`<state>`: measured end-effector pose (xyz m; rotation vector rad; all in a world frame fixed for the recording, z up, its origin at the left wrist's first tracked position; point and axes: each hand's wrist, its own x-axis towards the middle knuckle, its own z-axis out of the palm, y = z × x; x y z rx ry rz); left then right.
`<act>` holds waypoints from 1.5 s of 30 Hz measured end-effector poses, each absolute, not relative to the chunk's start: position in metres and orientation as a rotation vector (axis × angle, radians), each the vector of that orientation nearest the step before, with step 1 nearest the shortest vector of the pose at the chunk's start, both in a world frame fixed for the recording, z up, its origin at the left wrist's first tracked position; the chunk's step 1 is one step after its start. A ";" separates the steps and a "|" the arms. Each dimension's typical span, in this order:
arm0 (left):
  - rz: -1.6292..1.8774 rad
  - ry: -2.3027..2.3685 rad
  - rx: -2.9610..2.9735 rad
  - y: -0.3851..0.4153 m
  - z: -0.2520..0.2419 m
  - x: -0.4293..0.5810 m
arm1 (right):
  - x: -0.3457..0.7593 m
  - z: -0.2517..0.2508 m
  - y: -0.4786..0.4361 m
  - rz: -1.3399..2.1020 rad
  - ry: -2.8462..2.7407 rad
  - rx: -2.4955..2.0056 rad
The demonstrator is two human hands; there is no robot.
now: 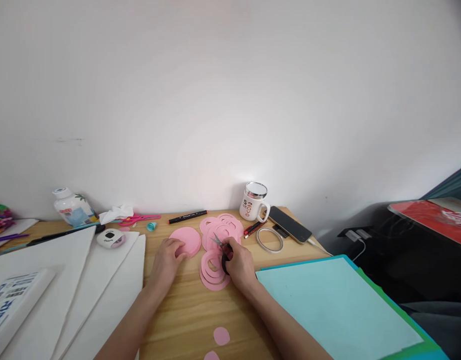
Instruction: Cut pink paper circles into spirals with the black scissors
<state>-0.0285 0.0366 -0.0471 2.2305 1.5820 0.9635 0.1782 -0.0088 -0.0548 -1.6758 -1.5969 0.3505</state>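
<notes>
My right hand [240, 265] is closed round small black-handled scissors [219, 243], their blades pointing up-left over pink paper rings [213, 272]. My left hand [168, 257] rests on the wooden desk [185, 310], its fingertips curled on the edge of a solid pink paper disc [187, 240]. More pink ring cut-outs [224, 226] lie behind the scissors. Two small pink discs [221, 336] lie near the desk's front edge between my forearms.
White sheets [65, 290] and a white punch [110, 238] lie left. A bottle [72, 206], pink scissors [138, 218], black marker [187, 216], mug [254, 201], phone [289, 224], tape ring [270, 239] line the back. Light blue and green paper [339, 305] lies right.
</notes>
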 end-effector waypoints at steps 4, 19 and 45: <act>0.993 1.589 2.249 0.038 -0.048 -0.028 | 0.187 -0.051 -0.004 0.342 -1.415 -1.670; 0.941 1.574 2.386 0.033 -0.045 -0.027 | 0.200 -0.051 0.002 0.652 -1.346 -1.472; 0.962 1.587 2.406 0.029 -0.040 -0.023 | 0.204 -0.018 -0.007 1.151 -0.934 -0.828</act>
